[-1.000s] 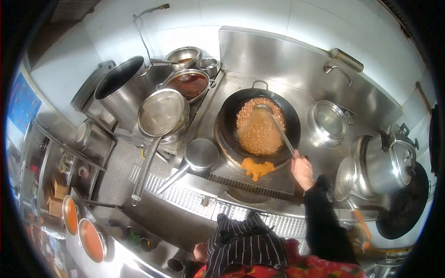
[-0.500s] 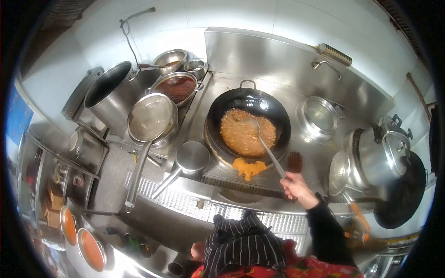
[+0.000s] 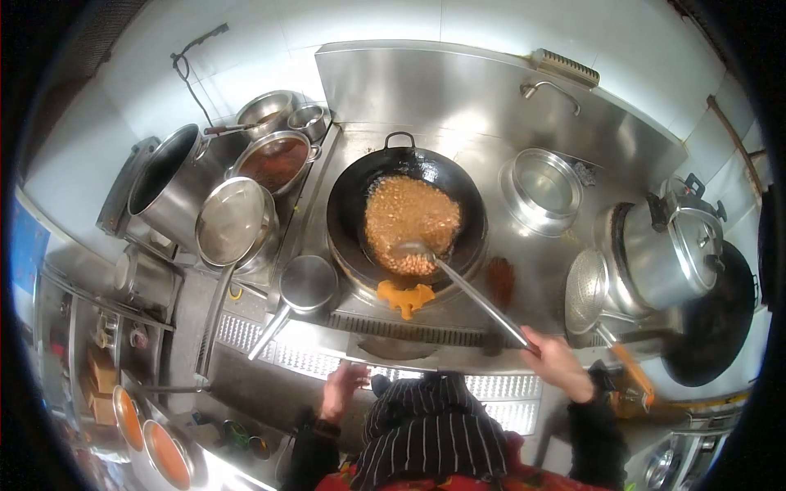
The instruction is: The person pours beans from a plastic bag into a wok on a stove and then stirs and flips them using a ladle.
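Observation:
My right hand (image 3: 561, 366) is wrapped round the end of a long metal ladle (image 3: 485, 304). Its bowl is in the near side of a black wok (image 3: 344, 204), among small pieces in bubbling brown liquid (image 3: 412, 214). An orange cloth (image 3: 404, 299) lies at the wok's near rim. My left hand (image 3: 342, 391) is raised in front of the stove's front edge, left of the striped apron (image 3: 434, 425). It holds nothing that I can see, and its fingers look loosely apart.
Left of the wok are a small saucepan (image 3: 308, 284), a long-handled strainer (image 3: 231, 221), a pot of red liquid (image 3: 274, 164) and a tall stockpot (image 3: 168, 176). To the right are a brush (image 3: 500, 281), a round metal basin (image 3: 544, 184), a perforated skimmer (image 3: 586, 292) and a pressure cooker (image 3: 675, 254).
The ladle's bowl has moved from the middle of the wok to its near side. My right hand has drawn back rightward. My left hand has risen into clearer view. The camera view has shifted.

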Action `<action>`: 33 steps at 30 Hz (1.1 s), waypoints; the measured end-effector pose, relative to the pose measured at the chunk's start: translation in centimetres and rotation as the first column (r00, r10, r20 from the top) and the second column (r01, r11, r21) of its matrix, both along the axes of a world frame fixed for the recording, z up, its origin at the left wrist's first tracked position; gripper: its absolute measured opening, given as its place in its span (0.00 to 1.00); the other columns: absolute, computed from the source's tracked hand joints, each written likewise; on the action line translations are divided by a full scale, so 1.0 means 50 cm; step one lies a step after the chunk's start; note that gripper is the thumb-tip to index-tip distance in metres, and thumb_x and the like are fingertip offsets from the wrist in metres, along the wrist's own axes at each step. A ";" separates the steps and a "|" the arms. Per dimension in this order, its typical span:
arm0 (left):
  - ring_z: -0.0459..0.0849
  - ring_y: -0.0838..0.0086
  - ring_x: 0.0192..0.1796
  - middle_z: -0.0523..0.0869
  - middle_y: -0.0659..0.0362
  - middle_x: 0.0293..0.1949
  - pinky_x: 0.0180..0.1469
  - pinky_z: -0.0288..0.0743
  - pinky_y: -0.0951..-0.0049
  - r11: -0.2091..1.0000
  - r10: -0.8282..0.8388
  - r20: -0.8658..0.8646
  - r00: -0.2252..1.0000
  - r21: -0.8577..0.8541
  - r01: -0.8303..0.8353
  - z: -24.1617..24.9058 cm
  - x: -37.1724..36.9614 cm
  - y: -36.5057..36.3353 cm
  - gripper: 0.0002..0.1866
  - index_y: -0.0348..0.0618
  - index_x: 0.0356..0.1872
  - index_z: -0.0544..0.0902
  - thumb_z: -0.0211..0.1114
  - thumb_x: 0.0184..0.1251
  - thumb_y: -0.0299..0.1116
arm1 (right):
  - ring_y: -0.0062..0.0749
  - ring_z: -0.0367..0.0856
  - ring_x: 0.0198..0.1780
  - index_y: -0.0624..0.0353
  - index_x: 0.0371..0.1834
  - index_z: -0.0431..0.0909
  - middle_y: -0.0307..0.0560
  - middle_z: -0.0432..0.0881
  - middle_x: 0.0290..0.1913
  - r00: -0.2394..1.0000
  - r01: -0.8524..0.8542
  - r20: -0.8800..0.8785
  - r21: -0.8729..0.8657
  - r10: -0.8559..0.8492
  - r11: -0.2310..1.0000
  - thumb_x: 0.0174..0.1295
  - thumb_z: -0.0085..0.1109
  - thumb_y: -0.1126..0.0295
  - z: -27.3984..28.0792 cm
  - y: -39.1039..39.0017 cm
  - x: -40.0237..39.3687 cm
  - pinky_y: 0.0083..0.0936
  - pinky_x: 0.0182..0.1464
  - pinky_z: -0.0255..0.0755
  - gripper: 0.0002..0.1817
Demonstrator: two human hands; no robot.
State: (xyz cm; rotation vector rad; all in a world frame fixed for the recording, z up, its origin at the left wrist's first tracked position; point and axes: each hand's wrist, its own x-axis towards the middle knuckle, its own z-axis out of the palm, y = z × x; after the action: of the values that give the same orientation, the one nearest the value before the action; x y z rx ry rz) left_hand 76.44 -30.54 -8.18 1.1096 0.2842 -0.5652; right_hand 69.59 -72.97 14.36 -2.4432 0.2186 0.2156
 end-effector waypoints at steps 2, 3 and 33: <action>0.85 0.64 0.48 0.87 0.48 0.46 0.51 0.78 0.62 0.999 0.002 0.085 0.996 0.045 -0.006 0.059 0.063 -0.111 0.23 0.31 0.54 0.80 0.53 0.78 0.46 | 0.53 0.86 0.37 0.65 0.64 0.73 0.63 0.84 0.39 0.992 -0.120 0.032 -0.126 0.125 0.985 0.63 0.61 0.70 0.000 -0.026 0.007 0.41 0.40 0.79 0.25; 0.84 0.66 0.49 0.87 0.49 0.47 0.51 0.78 0.63 0.999 0.012 0.147 0.989 0.029 -0.016 0.055 0.089 -0.153 0.23 0.33 0.54 0.80 0.53 0.78 0.46 | 0.53 0.86 0.37 0.65 0.64 0.73 0.63 0.84 0.39 0.991 -0.123 0.035 -0.122 0.128 0.985 0.63 0.61 0.70 -0.014 -0.036 0.016 0.41 0.40 0.79 0.25; 0.83 0.66 0.40 0.81 0.54 0.41 0.39 0.79 0.66 0.880 0.473 -0.029 0.881 0.064 -0.471 0.040 0.249 -0.414 0.14 0.32 0.45 0.77 0.62 0.59 0.27 | 0.44 0.82 0.24 0.70 0.54 0.72 0.60 0.81 0.28 0.971 0.212 -0.170 0.267 -0.171 0.940 0.69 0.55 0.68 -0.160 0.028 0.201 0.38 0.26 0.74 0.17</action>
State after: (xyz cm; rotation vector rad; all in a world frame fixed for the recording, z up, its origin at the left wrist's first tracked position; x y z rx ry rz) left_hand 88.90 -51.22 -6.19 1.0329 0.5936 -0.1444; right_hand 79.63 -71.58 6.38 -2.1071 0.4563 0.3153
